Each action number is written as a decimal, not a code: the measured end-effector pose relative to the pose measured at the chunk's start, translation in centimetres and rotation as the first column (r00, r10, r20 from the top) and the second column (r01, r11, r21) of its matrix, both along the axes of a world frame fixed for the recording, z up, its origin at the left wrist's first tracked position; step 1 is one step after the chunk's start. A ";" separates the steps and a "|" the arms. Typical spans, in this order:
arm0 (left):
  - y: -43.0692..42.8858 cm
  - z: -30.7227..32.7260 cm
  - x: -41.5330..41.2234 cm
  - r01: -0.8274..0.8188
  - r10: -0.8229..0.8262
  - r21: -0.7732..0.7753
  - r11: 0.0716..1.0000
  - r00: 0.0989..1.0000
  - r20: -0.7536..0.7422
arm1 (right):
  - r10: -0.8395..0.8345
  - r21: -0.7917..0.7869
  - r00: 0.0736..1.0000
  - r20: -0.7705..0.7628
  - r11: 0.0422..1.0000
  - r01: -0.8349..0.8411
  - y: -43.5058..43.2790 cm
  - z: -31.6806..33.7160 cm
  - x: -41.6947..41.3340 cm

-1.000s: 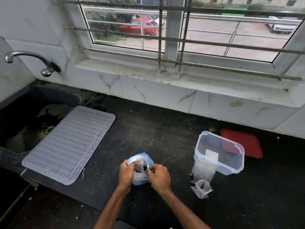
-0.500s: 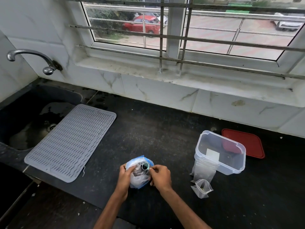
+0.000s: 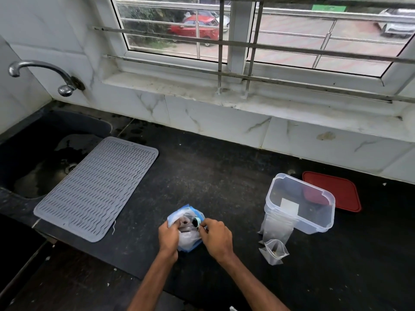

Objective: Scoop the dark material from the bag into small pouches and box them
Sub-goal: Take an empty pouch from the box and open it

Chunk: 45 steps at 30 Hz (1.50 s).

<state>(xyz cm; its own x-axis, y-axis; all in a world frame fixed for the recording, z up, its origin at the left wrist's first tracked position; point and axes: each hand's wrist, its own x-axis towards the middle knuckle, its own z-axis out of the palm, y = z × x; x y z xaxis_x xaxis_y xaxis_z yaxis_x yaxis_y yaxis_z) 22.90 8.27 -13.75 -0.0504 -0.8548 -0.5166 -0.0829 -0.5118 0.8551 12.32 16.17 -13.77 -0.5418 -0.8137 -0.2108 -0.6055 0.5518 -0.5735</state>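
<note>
A clear plastic bag (image 3: 187, 240) with blue edges sits on the black counter near the front edge, dark material showing inside. My left hand (image 3: 168, 237) grips the bag's left side at its mouth. My right hand (image 3: 216, 237) pinches a small teal scoop (image 3: 197, 221) at the bag's opening. To the right stands a clear plastic box (image 3: 299, 203), open on top. Small clear pouches (image 3: 274, 251) lean against the box's front, one standing open with a little dark material in it.
A red lid (image 3: 336, 189) lies behind the box by the wall. A grey ribbed mat (image 3: 96, 187) overlaps the dark sink (image 3: 33, 158) at left, under a metal tap (image 3: 40, 72). The marble window sill and barred window run along the back.
Both hands stay on the bag; the right hand has shifted slightly at the bag's mouth with the scoop. The camera view has tilted a little lower and nearer.
</note>
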 end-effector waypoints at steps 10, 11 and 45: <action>-0.6 0.4 0.3 0.291 -0.288 -0.085 0.953 0.956 0.051 | -0.100 0.013 0.978 0.183 0.995 0.100 0.1 -0.2 -0.2; -0.6 0.5 0.2 0.308 -0.302 -0.105 0.946 0.951 0.064 | -0.111 0.014 0.973 0.200 0.994 0.110 0.2 -0.3 -0.2; -1.8 0.6 2.3 0.519 -0.442 -0.038 0.854 0.763 0.472 | 0.359 0.202 0.849 -0.388 0.932 -0.302 -0.2 0.2 -0.7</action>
